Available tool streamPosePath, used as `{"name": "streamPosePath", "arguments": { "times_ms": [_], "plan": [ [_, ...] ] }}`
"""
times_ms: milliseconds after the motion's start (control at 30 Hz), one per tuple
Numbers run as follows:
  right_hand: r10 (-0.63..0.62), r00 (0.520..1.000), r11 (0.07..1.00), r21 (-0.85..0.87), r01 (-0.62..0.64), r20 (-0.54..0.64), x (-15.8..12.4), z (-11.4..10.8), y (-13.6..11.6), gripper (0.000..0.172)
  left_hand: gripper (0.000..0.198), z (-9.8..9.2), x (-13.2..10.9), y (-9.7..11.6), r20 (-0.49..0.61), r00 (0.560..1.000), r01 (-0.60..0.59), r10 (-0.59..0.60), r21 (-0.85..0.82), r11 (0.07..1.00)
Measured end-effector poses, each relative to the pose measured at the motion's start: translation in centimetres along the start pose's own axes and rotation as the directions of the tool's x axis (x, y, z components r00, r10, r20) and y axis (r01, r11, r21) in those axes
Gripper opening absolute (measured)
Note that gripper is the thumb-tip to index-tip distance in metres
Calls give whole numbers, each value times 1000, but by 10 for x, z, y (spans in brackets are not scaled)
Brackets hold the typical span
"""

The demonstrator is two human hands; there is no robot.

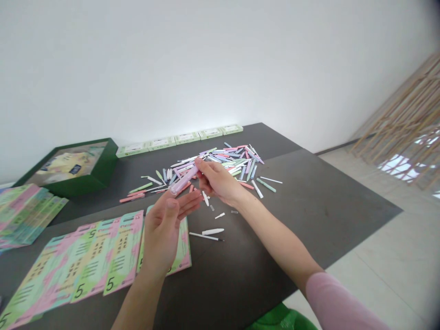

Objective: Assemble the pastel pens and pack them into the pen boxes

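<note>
Over the table, my right hand pinches the upper end of a lilac pen between thumb and fingers. The pen slants down to the left, and its lower end looks clear. That end meets my left hand, which is palm up with its fingers stretched out; whether it touches the index finger is hard to tell. Behind both hands spreads a heap of pastel pens and pen parts. Nearer, below my right hand, lie a white pen barrel and a thin refill.
Printed booklets overlap at the front left, with a stack of more beyond. A green box holds packets. Light green boxes line the wall. The dark table's edge runs along the right.
</note>
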State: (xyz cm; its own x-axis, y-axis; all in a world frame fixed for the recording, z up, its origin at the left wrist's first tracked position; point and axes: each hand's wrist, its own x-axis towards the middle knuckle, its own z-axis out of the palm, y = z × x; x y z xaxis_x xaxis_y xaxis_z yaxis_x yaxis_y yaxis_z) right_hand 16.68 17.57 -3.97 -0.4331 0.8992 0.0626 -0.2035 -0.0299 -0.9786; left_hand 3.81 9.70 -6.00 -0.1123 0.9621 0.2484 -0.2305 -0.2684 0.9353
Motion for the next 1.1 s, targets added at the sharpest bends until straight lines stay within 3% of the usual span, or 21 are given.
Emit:
{"name": "streamPosePath", "arguments": {
  "times_ms": [133, 233, 367, 433, 567, 667, 767, 967, 1100],
  "plan": [
    [-127, 992, 981, -146, 125, -3, -2, -3, 2, 44, 49, -4, 1, 1, -32, 999, 21, -18, 84, 996],
    [-235, 972, 917, -334, 218, -11, -10, -3, -2, 44, 48, -12, 4, 7, -68, 997, 61, -47, 238, 969],
    [-305, 950, 737, -615, 280, 67, -26, 0, -11, 40, 50, -31, 7, 16, -29, 981, 175, -192, 563, 808],
    [-263, 955, 644, -712, 279, 136, -34, 5, -10, 37, 52, -40, 4, 17, 33, 965, 164, -259, 695, 700],
    [-117, 940, 512, -791, 334, 321, -45, 13, 0, 30, 38, -46, -11, 11, 240, 916, -38, -321, 849, 527],
    [-64, 921, 421, -826, 375, 385, -52, 15, 8, 31, 36, -44, -24, 3, 261, 897, -77, -356, 887, 456],
    [-46, 919, 410, -831, 376, 393, -58, 11, 13, 29, 33, -44, -33, -4, 245, 897, -45, -369, 879, 474],
    [21, 946, 479, -834, 276, 324, -72, -13, 20, 27, 33, -53, -50, -8, 185, 910, 51, -371, 839, 542],
    [17, 959, 549, -804, 227, 282, -85, -35, 42, 26, 38, -59, -61, -11, 122, 953, 47, -277, 843, 535]
  ]
}}
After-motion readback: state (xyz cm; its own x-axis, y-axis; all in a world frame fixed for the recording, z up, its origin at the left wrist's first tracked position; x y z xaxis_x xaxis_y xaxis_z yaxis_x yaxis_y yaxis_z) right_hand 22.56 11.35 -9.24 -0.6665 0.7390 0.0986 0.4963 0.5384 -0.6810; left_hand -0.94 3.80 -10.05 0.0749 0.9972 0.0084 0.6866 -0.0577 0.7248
